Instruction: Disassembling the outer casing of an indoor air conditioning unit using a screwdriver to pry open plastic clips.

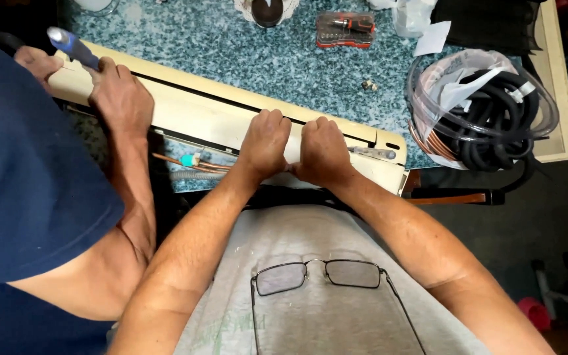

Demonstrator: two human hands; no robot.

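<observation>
**Two fists on a cream plastic casing**

Here, head view, one item after another, all placed against the cream casing.

- Cream casing (212, 108): long, smooth, hard plastic housing with a dark slot along its length and a rounded end; lies slantwise on a speckled blue-green tabletop (244, 52).
- Left hand (264, 141): fingers curled together into a fist, knuckles up, pressed on the casing's near edge at mid-length. Whether it clamps anything beneath cannot be told.
- Right hand (323, 151): likewise curled shut, just beside the left hand, resting on the same near edge; contents of the fist hidden.
- Screwdriver (373, 152): slim, grey-handled, lying on the casing near its rounded end, just beyond the right hand.
- Co-worker's hand (119, 95): bears on the casing's far-left end, closed round a blue-handled tool (70, 46); dark blue sleeve (27, 171) alongside.
- Copper tube with teal fitting (189, 161): thin, protruding beneath the casing's near edge.
- Bit set (345, 29): red and black case, on the tabletop beyond the casing.
- Hose coil (494, 112): black foam-sleeved loops with copper tubing, in clear glossy plastic wrap, off the casing's rounded end.
- Spectacles (327, 273): thin dark wire frame, hanging on a grey shirt, nearer than the casing.
</observation>
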